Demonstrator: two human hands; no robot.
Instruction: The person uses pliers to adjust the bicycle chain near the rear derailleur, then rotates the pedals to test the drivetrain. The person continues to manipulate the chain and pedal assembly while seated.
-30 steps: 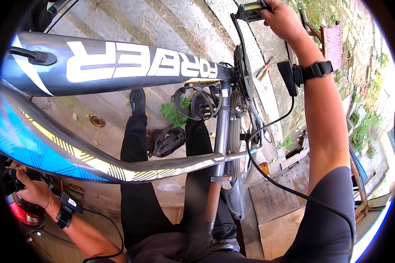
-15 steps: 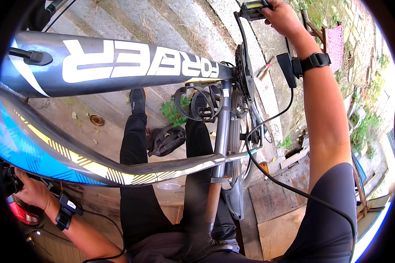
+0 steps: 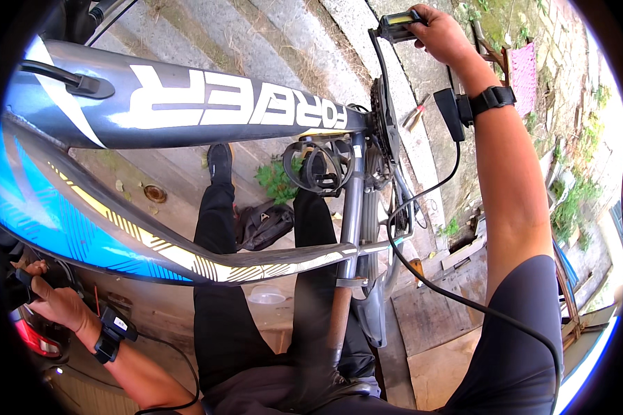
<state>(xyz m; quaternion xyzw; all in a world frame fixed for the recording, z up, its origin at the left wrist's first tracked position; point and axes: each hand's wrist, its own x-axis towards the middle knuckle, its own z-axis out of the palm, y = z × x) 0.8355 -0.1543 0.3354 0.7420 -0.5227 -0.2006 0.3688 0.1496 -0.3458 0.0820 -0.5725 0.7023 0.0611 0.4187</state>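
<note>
A bicycle frame spans my view, with a dark down tube (image 3: pixel 187 131) with white lettering and a blue, yellow and black top tube (image 3: pixel 83 207). My right hand (image 3: pixel 439 34) grips a black pedal (image 3: pixel 398 26) at the end of the crank arm, above the chainring (image 3: pixel 384 117). My left hand (image 3: pixel 62 304) is closed on a black handlebar control (image 3: pixel 22 290) at the far left, partly cut off by the dark rim. The bottle cage (image 3: pixel 315 166) sits beside the seat tube (image 3: pixel 353 207). Both wrists wear strapped devices with cables.
Below lie concrete ground (image 3: pixel 249 34), a green weed (image 3: pixel 277 176), a black bag (image 3: pixel 266 225), a red-handled tool (image 3: pixel 415 117) and a clear plastic container (image 3: pixel 266 294). At right are boards (image 3: pixel 436 325) and a pink mat (image 3: pixel 522 76). A red rounded object (image 3: pixel 38 335) is at lower left.
The bicycle frame has shifted slightly right in the picture. My right hand and the pedal have moved slightly down, and my left hand's fingers have shifted on the control.
</note>
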